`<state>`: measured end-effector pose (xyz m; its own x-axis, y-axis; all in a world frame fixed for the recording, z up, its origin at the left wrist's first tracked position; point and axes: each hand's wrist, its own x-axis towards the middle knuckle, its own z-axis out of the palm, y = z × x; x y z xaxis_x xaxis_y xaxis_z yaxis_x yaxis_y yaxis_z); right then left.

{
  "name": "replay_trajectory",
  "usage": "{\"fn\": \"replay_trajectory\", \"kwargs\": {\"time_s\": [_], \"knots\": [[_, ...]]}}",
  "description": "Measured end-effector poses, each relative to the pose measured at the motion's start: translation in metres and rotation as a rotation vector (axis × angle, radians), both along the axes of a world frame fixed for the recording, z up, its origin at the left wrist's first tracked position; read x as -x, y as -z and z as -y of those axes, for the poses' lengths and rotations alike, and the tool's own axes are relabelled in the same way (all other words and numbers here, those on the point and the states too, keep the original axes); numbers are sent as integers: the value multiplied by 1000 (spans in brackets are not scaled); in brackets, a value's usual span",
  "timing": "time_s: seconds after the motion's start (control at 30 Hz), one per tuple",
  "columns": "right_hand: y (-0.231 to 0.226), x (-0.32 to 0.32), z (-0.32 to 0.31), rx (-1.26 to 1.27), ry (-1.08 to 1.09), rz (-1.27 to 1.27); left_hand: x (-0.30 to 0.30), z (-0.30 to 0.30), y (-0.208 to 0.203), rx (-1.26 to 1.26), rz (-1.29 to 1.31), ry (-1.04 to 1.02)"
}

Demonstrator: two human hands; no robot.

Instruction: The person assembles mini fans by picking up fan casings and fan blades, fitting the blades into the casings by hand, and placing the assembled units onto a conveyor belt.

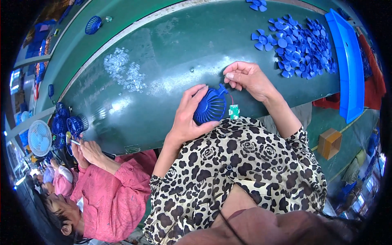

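Observation:
My left hand (190,114) is wrapped round a blue ribbed fan housing (210,107), fingers over its far rim and thumb along its near side. From the housing's short neck, thin red wire runs to a small green circuit board (234,111), which hangs beside it close to my patterned top. My right hand (246,80) is just beyond and to the right of the neck, apart from it. Its thumb and fingertips are pinched together, and whatever they may hold is hidden. A tiny clear piece (192,70) lies on the green table (171,45) beyond the housing.
Clear small parts (124,69) lie in a pile at the left. Many blue fan blades (304,47) are heaped at the right, beside a long blue tray (349,65). At my left a co-worker's hands (90,152) hold a tool near stacked blue housings (61,118).

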<state>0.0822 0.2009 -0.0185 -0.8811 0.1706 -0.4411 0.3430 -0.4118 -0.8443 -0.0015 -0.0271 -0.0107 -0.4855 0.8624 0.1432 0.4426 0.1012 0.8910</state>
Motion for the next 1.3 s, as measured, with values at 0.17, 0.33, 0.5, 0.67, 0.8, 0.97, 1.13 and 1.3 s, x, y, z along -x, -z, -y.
{"fn": "replay_trajectory", "kwargs": {"time_s": [0.17,0.33,0.5,0.67,0.8,0.97,1.13,1.3], "knots": [[9,-9,3,213,-43,8,-5,1,1,-24,109,42],[14,-9,5,342,-112,-3,-3,-2,5,-9,147,73],[12,-9,3,358,-151,-12,-2,-1,6,-22,172,77],[12,-11,5,352,-154,-9,-2,0,5,-30,184,89],[14,-11,9,334,-164,-7,-4,2,6,-36,174,82],[15,-12,8,352,-158,-5,-4,-1,5,-18,186,80],[17,-9,-1,352,-136,-23,1,-8,10,-37,172,85],[7,-11,-4,271,-156,-19,3,-11,-1,-22,149,102]]}}
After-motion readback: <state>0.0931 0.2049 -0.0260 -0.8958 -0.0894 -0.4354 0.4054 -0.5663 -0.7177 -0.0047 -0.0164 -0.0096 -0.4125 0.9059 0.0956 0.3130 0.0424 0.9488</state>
